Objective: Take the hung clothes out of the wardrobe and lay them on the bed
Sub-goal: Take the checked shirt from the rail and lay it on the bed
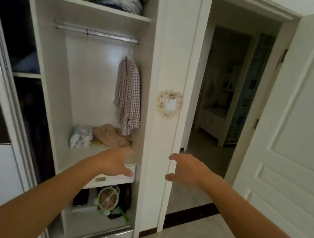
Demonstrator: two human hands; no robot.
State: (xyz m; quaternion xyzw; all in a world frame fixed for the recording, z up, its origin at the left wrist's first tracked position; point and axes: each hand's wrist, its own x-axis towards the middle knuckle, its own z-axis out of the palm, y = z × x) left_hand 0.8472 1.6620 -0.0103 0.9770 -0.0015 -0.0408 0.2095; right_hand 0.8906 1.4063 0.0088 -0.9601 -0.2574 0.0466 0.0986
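both hands reach toward the open wardrobe (pixel 154 82), empty: left hand (pixel 115 163) with fingers spread, right hand (pixel 184 169) loosely curled round nothing. one shirt (pixel 129 97) hangs from the rail (pixel 97 32), far right. next, i'd say, lift its hanger (pixel 127 55) off.

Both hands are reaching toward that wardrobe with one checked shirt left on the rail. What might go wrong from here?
1. The checked shirt hangs tight against the right wall, high above both the left hand and the right hand; a pull from below could probably slip it off its hanger.
2. Its hem dangles just over the beige cloth heaped on the shelf, so lifting carelessly might drag that along.
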